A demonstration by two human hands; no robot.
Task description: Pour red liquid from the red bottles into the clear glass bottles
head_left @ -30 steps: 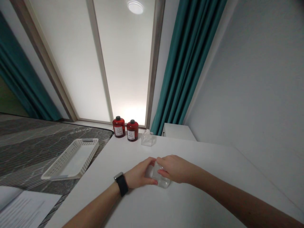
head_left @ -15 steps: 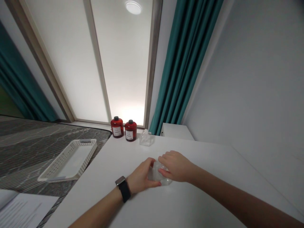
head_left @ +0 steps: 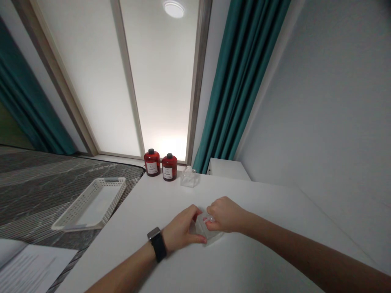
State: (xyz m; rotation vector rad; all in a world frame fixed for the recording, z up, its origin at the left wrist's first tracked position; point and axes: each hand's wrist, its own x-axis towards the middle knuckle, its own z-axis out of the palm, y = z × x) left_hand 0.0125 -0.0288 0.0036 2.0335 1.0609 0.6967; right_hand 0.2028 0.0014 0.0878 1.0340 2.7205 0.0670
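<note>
A small clear square bottle point(head_left: 214, 237) stands tilted or upright on the white table, I cannot tell which, partly covered by my hands. My left hand point(head_left: 185, 228), with a dark watch on its wrist, grips the bottle's body between thumb and fingers from the left. Curled in from the right, my right hand point(head_left: 224, 215) has its thumb and fingers closed around the bottle's top. Whether a separate cap is between those fingers is hidden. Behind them, a similar clear bottle point(head_left: 188, 179) stands near the table's far edge.
Two red bottles point(head_left: 152, 162) with black caps and white labels stand at the far left of the white table point(head_left: 259, 260). Left of it, a white perforated basket point(head_left: 55, 227) lies on a dark patterned surface, near printed pages point(head_left: 33, 266). Beyond is a low white cabinet point(head_left: 229, 169).
The bottle has turned between my hands, a corner now pointing toward me. My right hand has curled its fingers more tightly and rotated at the bottle's top. My left hand stays nearly in place.
</note>
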